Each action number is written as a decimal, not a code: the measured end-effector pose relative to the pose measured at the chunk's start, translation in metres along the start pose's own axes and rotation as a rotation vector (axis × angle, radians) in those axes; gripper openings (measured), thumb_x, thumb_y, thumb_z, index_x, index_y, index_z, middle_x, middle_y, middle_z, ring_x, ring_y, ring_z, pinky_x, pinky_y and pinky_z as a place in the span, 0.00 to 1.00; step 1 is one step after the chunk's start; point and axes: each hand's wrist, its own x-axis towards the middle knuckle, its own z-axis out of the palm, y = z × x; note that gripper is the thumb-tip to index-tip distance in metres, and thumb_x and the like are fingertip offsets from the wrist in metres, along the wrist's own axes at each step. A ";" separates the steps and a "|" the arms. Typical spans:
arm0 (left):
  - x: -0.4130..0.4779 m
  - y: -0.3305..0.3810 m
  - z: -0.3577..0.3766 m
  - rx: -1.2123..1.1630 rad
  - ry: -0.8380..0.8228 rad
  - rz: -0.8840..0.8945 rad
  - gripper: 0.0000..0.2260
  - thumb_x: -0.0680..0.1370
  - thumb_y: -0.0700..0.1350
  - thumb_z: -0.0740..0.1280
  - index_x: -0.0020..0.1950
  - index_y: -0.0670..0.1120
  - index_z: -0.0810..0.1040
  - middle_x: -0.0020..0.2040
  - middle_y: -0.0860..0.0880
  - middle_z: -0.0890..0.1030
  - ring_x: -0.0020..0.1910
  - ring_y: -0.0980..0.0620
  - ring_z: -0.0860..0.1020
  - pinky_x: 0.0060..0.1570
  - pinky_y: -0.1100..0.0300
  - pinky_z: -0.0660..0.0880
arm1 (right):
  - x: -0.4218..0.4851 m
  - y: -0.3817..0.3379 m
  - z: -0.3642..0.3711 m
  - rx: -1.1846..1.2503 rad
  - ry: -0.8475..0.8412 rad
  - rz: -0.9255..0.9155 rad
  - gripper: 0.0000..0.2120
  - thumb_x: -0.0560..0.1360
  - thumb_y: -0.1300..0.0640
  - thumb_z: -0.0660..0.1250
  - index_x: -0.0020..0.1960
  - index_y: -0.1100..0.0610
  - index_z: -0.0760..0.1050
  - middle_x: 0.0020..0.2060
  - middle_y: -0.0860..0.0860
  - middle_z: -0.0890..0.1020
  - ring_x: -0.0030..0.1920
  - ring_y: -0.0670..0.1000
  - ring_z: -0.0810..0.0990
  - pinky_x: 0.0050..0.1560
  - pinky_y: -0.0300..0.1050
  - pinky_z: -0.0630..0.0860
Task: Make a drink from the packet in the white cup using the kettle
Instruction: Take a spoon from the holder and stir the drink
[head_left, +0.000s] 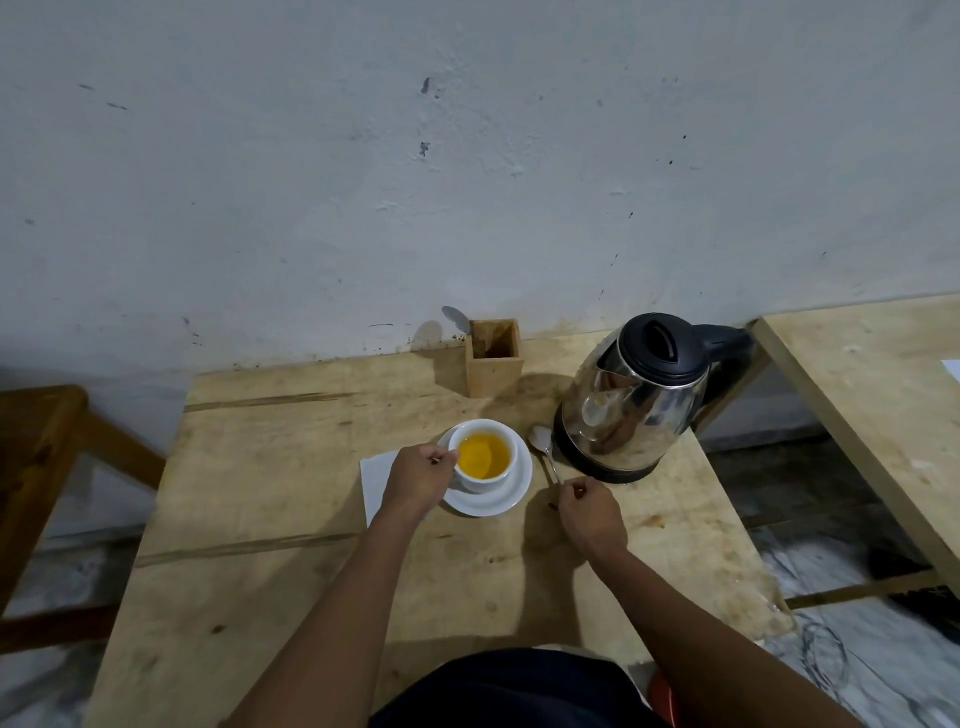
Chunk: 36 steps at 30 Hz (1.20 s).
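One view only, worn on the head, looking forward and steeply down. Wide-angle, edges bowing outward. Close over the wooden bench (291, 530), forearms reaching in from the bottom edge, dark clothing right under the lens. Facing a pale wall (467, 156) that fills the upper half. Near enough to catch the white cup (483, 457) and kettle (634, 395) mid-frame. Second bench (872, 395) clipped at right, chair (47, 457) at left.

On the table (270, 545), the cup (485, 480) sits on a saucer (511, 496), paper (376, 480) to its left. A spoon (544, 451) lies between saucer and kettle (631, 400). The wooden holder (493, 358) stands behind, by the wall (467, 156).
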 end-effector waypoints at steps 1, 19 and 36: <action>0.000 0.000 0.000 0.003 0.002 -0.002 0.12 0.77 0.49 0.68 0.50 0.41 0.83 0.44 0.45 0.83 0.44 0.49 0.79 0.41 0.59 0.70 | 0.000 -0.002 0.000 -0.049 0.000 0.009 0.09 0.79 0.51 0.60 0.52 0.53 0.78 0.43 0.51 0.80 0.45 0.53 0.78 0.45 0.46 0.72; 0.000 -0.001 0.001 0.007 0.013 -0.018 0.12 0.77 0.50 0.68 0.51 0.43 0.83 0.45 0.45 0.84 0.42 0.51 0.78 0.39 0.60 0.70 | -0.004 -0.011 0.002 -0.299 -0.024 -0.108 0.10 0.76 0.45 0.63 0.55 0.46 0.76 0.51 0.47 0.83 0.52 0.54 0.82 0.45 0.44 0.72; -0.004 0.006 0.000 0.028 -0.003 -0.022 0.08 0.78 0.49 0.66 0.45 0.46 0.79 0.41 0.47 0.80 0.41 0.50 0.77 0.40 0.59 0.69 | -0.006 -0.017 -0.001 -0.368 -0.053 -0.123 0.11 0.77 0.47 0.63 0.57 0.46 0.75 0.52 0.49 0.83 0.52 0.54 0.82 0.47 0.45 0.73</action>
